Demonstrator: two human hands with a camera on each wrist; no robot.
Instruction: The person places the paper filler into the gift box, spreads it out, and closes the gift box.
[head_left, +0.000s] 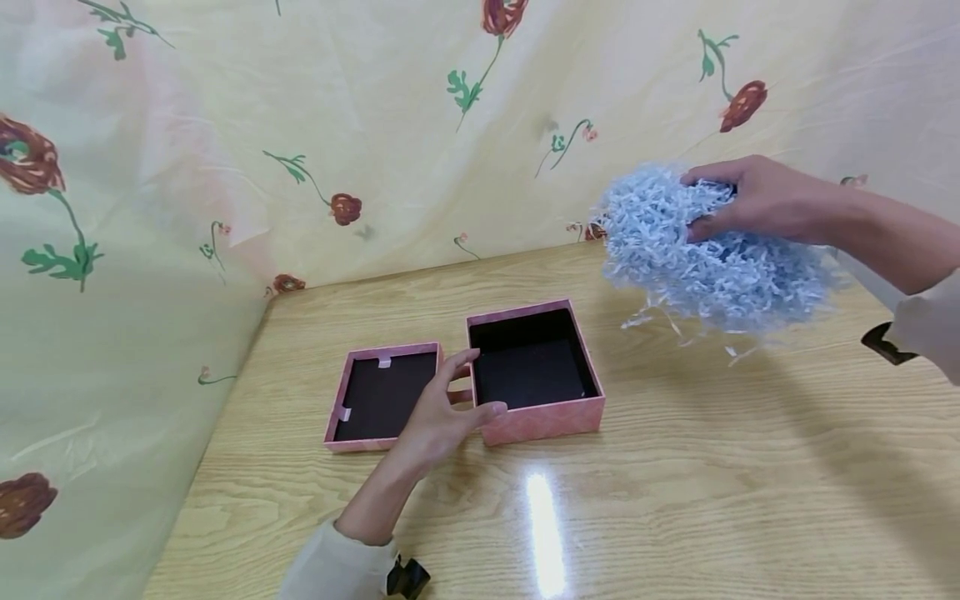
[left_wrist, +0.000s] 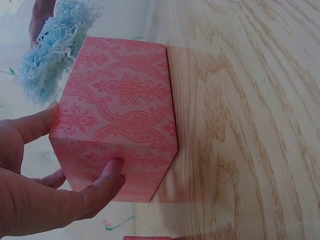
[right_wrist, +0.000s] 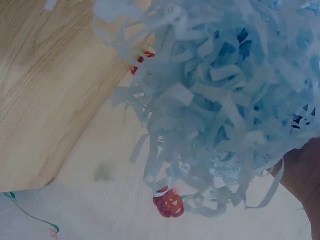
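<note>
An open pink patterned box [head_left: 536, 371] with a black inside stands on the wooden table [head_left: 712, 467]. Its lid [head_left: 382, 396] lies upside down just to its left. My left hand [head_left: 476, 387] grips the box's near-left corner. In the left wrist view the thumb [left_wrist: 107, 180] presses one wall of the box [left_wrist: 120, 115] and a finger lies on the adjoining wall. My right hand [head_left: 720, 204] holds a big clump of light blue shredded paper [head_left: 705, 250] in the air, to the right of the box and behind it. That paper [right_wrist: 225, 100] fills the right wrist view.
A cream cloth with red flowers [head_left: 337, 142] hangs behind the table and down its left side. The table's left edge [head_left: 225, 417] runs close to the lid. Bare wood [head_left: 750, 500] lies in front of and to the right of the box.
</note>
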